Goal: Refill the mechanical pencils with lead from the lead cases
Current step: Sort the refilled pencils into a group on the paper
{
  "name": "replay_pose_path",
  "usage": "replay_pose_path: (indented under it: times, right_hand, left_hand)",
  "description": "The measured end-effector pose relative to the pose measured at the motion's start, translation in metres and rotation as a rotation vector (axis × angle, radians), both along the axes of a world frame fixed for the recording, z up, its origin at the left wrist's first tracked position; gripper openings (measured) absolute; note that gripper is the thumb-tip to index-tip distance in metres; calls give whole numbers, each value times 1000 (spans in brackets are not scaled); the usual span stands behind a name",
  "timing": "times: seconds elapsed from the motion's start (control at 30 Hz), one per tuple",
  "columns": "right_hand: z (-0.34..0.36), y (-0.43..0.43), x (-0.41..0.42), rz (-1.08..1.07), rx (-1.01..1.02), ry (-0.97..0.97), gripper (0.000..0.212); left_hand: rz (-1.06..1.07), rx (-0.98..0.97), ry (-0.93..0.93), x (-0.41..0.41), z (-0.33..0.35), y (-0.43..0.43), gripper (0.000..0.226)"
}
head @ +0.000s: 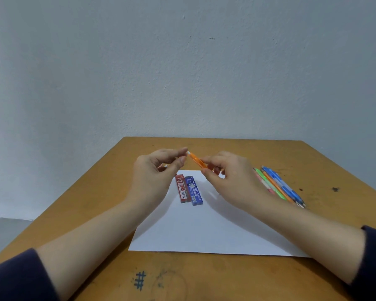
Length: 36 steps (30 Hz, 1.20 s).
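An orange mechanical pencil (196, 160) is held in the air above the table, tilted, its white end up and to the left. My right hand (230, 177) grips its lower part. My left hand (159, 170) pinches at the pencil's white top end with thumb and forefinger. Below, on a white sheet of paper (204, 231), lie two lead cases side by side: a red one (182, 189) and a blue one (194, 190). Several more mechanical pencils (280, 185), pink, green, orange and blue, lie in a bunch to the right of my right hand.
The wooden table (109, 203) has pen marks near its front edge and dark spots at the right. A grey wall stands right behind the table's far edge. The table's left edge drops off to the floor.
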State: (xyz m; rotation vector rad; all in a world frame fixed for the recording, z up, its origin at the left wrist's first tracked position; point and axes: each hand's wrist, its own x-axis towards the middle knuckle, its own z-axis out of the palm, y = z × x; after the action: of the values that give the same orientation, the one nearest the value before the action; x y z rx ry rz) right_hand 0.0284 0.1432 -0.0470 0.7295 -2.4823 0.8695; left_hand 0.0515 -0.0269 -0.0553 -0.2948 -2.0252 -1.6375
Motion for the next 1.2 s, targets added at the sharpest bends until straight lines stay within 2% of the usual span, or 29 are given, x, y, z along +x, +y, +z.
replay_pose_path:
  times: [0.27, 0.4, 0.5, 0.87, 1.0, 1.1, 1.2]
  right_hand:
    - [-3, -5, 6, 60, -133, 73, 29]
    - [-2, -8, 12, 93, -314, -31, 47]
    - [-2, -10, 16, 113, -414, -68, 51]
    - [2, -11, 24, 214, -441, -88, 52]
    - [9, -8, 20, 248, -457, -117, 40]
    - [15, -1, 9, 205, -440, -106, 31]
    - [18, 11, -6, 86, -327, -126, 26]
  left_hand:
    - [-28, 64, 15, 4, 0, 5, 29]
    - [-37, 106, 20, 5, 0, 8, 29]
    - [-46, 128, 22, 7, 1, 9, 30]
    - [-86, 264, 8, 12, 4, 12, 26]
    - [-60, 274, 26, 12, 8, 10, 23]
    - [-43, 265, 61, 13, 11, 8, 23]
    - [-38, 257, 56, 12, 11, 8, 24]
